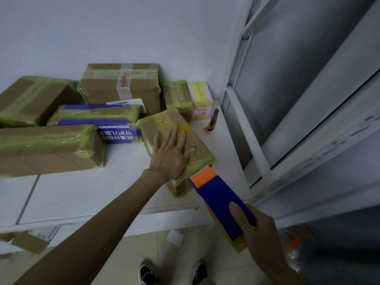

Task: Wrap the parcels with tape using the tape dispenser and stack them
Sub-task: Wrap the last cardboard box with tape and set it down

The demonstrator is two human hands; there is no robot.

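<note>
So the angled parcel (164, 124) sits on the table (102, 192). The left hand (171, 155) lies flat on top of it, and the tape dispenser (218, 194), held in the right hand (263, 239), touches its front corner. A cutter (211, 120) lies just right of it, with a flat parcel (96, 118) right beside its left and a long parcel (47, 149) further left. A big box (121, 85) and a small box (177, 95) stand behind it.

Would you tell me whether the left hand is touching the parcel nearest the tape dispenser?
Touching. The head view shows the left hand lying flat on top of the parcel.
</note>
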